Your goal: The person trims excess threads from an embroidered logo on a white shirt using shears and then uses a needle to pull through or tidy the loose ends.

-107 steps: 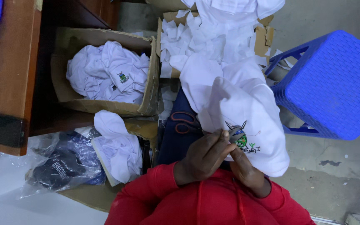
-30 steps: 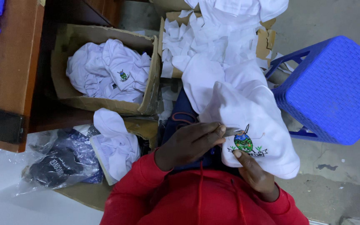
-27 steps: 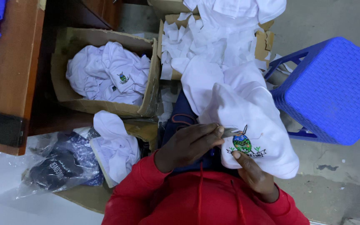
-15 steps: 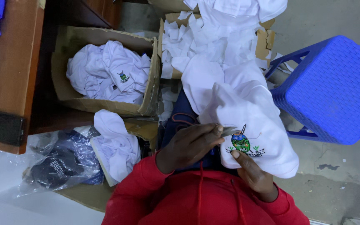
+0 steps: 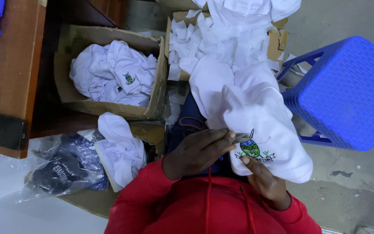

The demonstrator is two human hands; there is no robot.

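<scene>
White shirt (image 5: 265, 125) pinched by right hand (image 5: 262, 182); left hand (image 5: 198, 151) grips small snips (image 5: 241, 138) at its crest.

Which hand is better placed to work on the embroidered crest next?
Left, likely: the left hand pinches a small metal tool right at the embroidered crest, while the right hand supports the white shirt from beneath.

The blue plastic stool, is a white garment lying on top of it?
No, the blue plastic stool has a bare top; the white garment with the embroidered crest is beside it.
</scene>
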